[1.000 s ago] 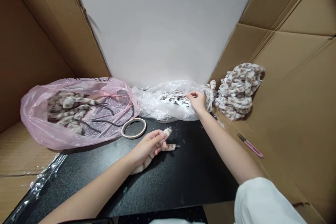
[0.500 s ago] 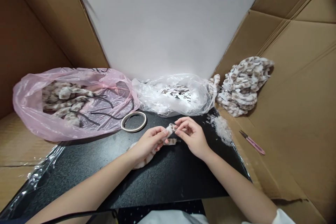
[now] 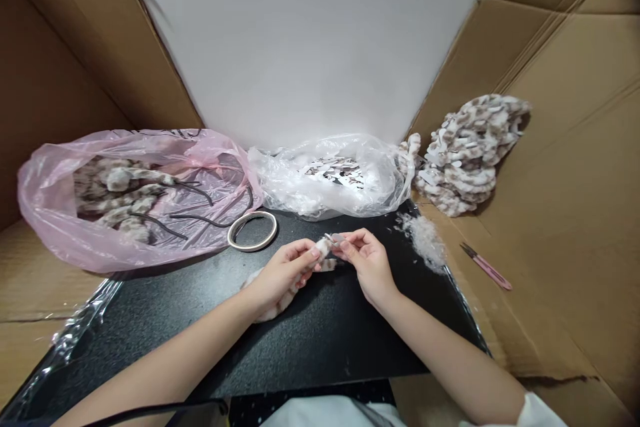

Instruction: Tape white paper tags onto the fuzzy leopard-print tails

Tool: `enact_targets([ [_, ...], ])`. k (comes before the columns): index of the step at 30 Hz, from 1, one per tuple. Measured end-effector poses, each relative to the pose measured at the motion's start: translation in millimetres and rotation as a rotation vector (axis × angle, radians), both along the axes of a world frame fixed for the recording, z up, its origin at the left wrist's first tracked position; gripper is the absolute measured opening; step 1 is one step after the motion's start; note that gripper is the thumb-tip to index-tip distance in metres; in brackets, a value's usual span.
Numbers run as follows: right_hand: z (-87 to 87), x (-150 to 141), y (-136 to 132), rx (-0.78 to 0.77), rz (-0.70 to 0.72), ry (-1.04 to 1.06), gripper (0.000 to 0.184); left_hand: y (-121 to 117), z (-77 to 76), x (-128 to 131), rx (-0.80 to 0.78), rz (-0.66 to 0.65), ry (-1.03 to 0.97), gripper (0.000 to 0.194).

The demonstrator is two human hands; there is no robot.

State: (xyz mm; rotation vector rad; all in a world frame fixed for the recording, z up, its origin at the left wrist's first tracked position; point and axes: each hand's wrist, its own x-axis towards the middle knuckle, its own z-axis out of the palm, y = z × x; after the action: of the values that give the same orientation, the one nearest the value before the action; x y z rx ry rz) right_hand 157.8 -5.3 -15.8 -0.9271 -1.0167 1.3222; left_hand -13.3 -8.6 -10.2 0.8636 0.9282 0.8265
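Being pinched in the left hand [image 3: 286, 271], a brown-and-white plush strip [image 3: 324, 249], its tip held above the black table [image 3: 310, 360], a small pale piece [image 3: 338, 238] pinched beside that tip by the right hand [image 3: 369, 263], a tape roll [image 3: 251, 249] set beyond, a clear plastic bag [image 3: 287, 190] placed farther back.

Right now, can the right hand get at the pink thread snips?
Probably yes: the right hand is pinching a small pale piece, but only white fluff lies near the way to the pink thread snips.

Black tabletop [image 3: 310, 347] with pink bag [image 3: 53, 233], clear bag [image 3: 285, 183], tape roll [image 3: 245, 249], fluff [image 3: 425, 243]
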Motion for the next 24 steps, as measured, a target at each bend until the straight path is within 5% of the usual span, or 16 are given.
enact_targets([
  [8,3.9,1.9,-5.1,0.197,0.099,-0.146,0.013,0.2,3.0,-0.5,0.036,-0.004,0.062,0.031],
  [16,1.2,0.3,-1.8,0.119,0.073,-0.128,0.024,-1.4,4.2,-1.0,0.047,-0.032,0.077,0.032],
  [24,8.9,4.9,-5.3,0.045,0.283,0.068,0.029,-1.4,3.7,-1.9,0.049,-0.020,0.084,0.032],
])
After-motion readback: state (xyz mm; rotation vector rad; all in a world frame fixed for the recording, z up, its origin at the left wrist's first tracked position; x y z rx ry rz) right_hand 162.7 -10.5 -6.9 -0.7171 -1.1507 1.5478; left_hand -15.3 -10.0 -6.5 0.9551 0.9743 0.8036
